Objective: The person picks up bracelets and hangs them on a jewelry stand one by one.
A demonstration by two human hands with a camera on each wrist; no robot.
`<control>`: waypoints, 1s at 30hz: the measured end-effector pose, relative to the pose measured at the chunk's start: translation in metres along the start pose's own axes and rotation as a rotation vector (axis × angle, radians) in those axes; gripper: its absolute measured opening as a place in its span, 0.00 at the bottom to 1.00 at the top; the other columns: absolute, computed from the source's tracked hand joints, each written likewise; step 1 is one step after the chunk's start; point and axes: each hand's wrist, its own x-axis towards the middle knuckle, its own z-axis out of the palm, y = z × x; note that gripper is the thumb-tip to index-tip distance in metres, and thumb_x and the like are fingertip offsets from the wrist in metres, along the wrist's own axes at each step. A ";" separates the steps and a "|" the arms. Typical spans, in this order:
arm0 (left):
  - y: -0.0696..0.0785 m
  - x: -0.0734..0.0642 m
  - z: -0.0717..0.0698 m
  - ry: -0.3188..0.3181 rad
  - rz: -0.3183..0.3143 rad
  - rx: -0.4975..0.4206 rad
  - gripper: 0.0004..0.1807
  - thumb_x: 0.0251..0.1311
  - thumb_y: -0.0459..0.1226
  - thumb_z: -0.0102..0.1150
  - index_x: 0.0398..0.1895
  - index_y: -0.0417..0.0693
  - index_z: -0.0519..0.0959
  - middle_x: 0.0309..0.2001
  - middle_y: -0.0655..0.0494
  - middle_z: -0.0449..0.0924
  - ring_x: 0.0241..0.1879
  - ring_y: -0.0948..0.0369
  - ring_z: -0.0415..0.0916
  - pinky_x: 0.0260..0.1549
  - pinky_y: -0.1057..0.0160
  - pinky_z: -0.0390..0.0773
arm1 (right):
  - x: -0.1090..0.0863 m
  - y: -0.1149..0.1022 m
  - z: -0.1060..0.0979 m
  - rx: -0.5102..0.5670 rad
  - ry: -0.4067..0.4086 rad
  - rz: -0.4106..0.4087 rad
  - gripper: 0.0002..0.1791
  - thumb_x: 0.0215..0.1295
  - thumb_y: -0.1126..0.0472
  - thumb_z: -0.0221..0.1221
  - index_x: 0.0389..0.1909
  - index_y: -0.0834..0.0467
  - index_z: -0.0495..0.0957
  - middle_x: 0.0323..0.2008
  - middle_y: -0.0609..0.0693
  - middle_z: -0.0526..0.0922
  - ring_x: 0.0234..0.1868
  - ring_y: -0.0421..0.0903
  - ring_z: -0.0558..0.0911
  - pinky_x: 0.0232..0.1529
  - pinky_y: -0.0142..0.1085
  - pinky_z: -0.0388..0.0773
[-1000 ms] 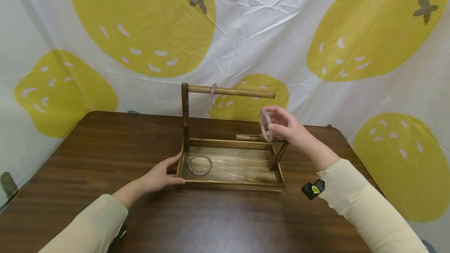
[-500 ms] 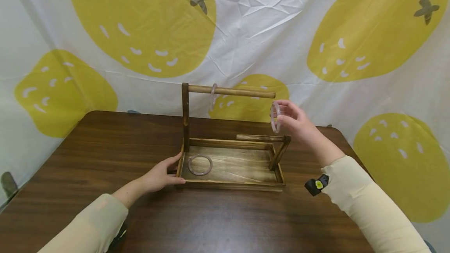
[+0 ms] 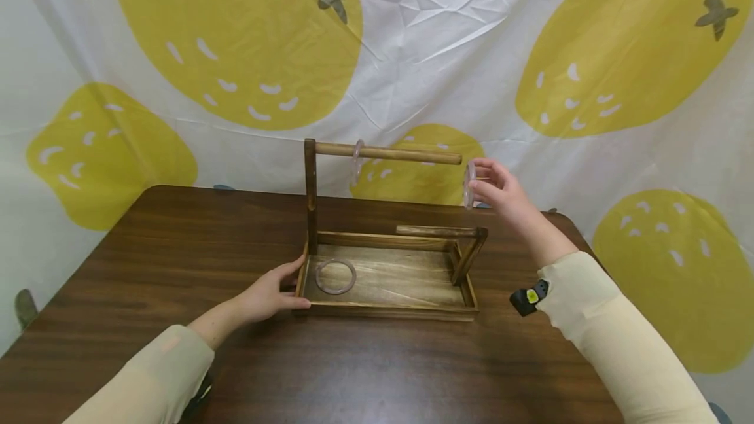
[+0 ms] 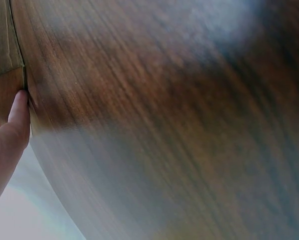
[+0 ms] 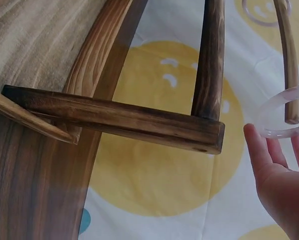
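Note:
A wooden jewelry stand has a shallow tray, a tall post with an upper bar, and a short post with a lower bar. My right hand pinches a pale translucent bangle between thumb and fingers, just off the upper bar's free right end. In the right wrist view, that bar's tip appears inside the outline of the held bangle. A second bangle hangs on the upper bar, and a third bangle lies in the tray. My left hand holds the tray's left end.
The stand sits on a dark brown wooden table. Behind it hangs a white cloth printed with large yellow fruit. The lower bar, its free end pointing left, lies below the right hand.
My right hand has lifted the bangle up and to the right, from near the lower bar to beside the upper bar's end. The bangle has turned more edge-on. My left hand stays put.

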 end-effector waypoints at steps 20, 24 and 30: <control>0.000 -0.001 0.001 0.007 0.001 0.005 0.51 0.51 0.34 0.68 0.70 0.28 0.45 0.69 0.27 0.46 0.62 0.36 0.61 0.56 0.52 0.76 | 0.013 0.000 -0.006 -0.083 0.031 -0.028 0.28 0.69 0.63 0.47 0.67 0.68 0.54 0.56 0.58 0.66 0.46 0.28 0.72 0.48 0.20 0.72; 0.000 -0.002 0.001 0.008 0.000 0.000 0.51 0.51 0.34 0.68 0.70 0.28 0.45 0.69 0.27 0.46 0.62 0.36 0.61 0.56 0.52 0.76 | 0.015 -0.002 -0.005 -0.115 0.026 -0.016 0.29 0.70 0.62 0.47 0.68 0.67 0.53 0.57 0.59 0.66 0.46 0.28 0.71 0.57 0.32 0.69; 0.000 -0.001 0.000 0.006 0.005 0.006 0.51 0.51 0.34 0.68 0.70 0.28 0.45 0.69 0.27 0.46 0.62 0.36 0.61 0.56 0.52 0.76 | 0.019 -0.005 -0.003 -0.129 0.029 -0.012 0.31 0.69 0.62 0.48 0.69 0.65 0.52 0.58 0.59 0.66 0.47 0.30 0.70 0.66 0.48 0.62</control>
